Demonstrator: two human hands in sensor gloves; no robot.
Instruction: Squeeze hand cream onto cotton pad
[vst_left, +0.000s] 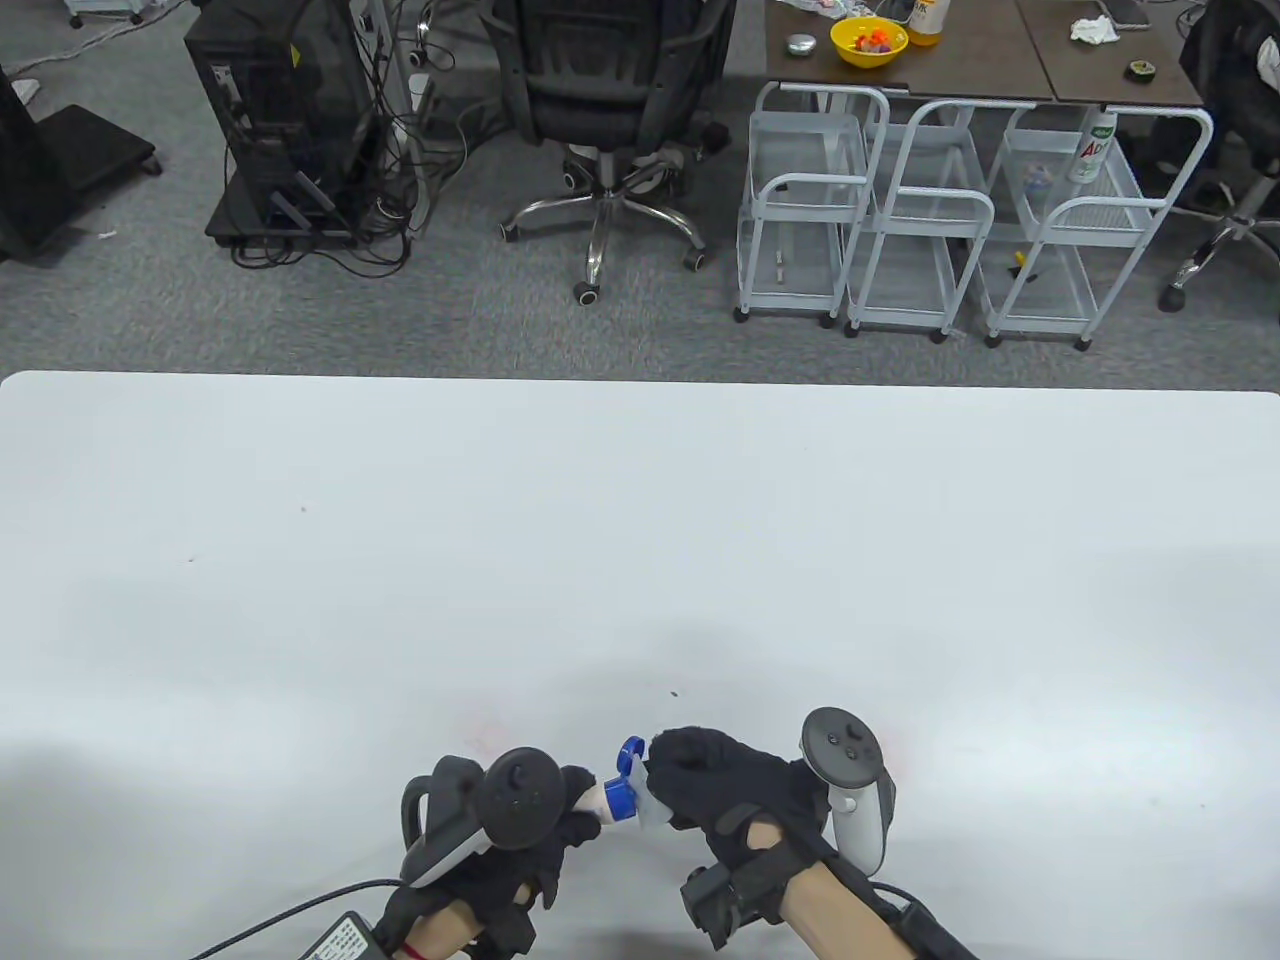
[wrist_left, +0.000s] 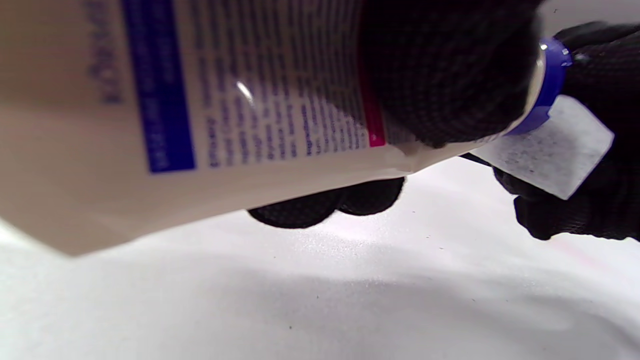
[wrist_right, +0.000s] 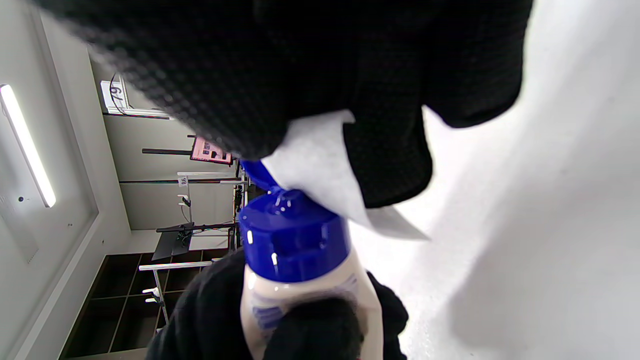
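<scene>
two hands: both busy, meeting at 6 o'clock on the table (vst_left: 640, 560), just off its near edge
left hand (vst_left: 520, 830): grips the hand cream tube (wrist_left: 210, 115) around its body, nozzle end aimed toward 3 o'clock
right hand (vst_left: 730, 790): pinches the cotton pad (wrist_left: 555, 150) and holds it against the blue cap (wrist_right: 292, 235), whose flip lid (vst_left: 630, 752) stands open
cream: none visible on the pad; whether the nozzle touches it i cannot tell
step, as i judge it: about to squeeze
risk one: too hard a squeeze could overshoot the small pad and land cream on the glove or table
risk two: the pad is thin and held by one edge, so it may fold away from the nozzle
room: wide bare tabletop from 9 through 12 to 3 o'clock; near edge close at 6
beyond the table: office chair (vst_left: 610, 90) at 12 o'clock, wire carts (vst_left: 960, 220) at 1 o'clock, well apart
</scene>
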